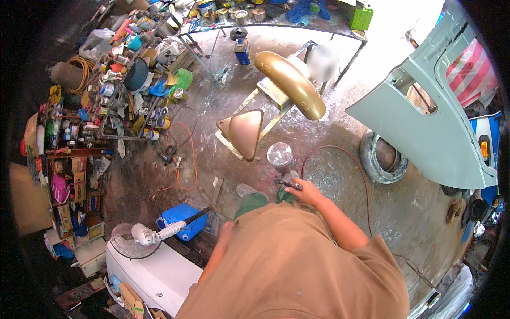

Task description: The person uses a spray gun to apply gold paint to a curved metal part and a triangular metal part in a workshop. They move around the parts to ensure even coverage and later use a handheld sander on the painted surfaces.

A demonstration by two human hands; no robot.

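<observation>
My right hand (306, 192) is closed round the handle of a dark metal spray gun (287, 184), held low in front of my right leg. A red hose (340, 150) curves over the floor close by. My left hand (226, 229) hangs beside my body, its fingers mostly hidden. Ahead, a gold curved fender (292, 85) and a pinkish-gold triangular panel (245, 134) rest on a pale low frame stand (271, 123). Just beyond my feet, a paint-splashed can (280, 156) stands on the floor.
On the right are a pale green car body panel (414, 114) and a tyre (383, 157). A table (319, 27) holds tins at the back. Cluttered shelves (87, 141) line the left. A fan (139, 236), a blue container (183, 220) and an orange cord (194, 165) are lower left.
</observation>
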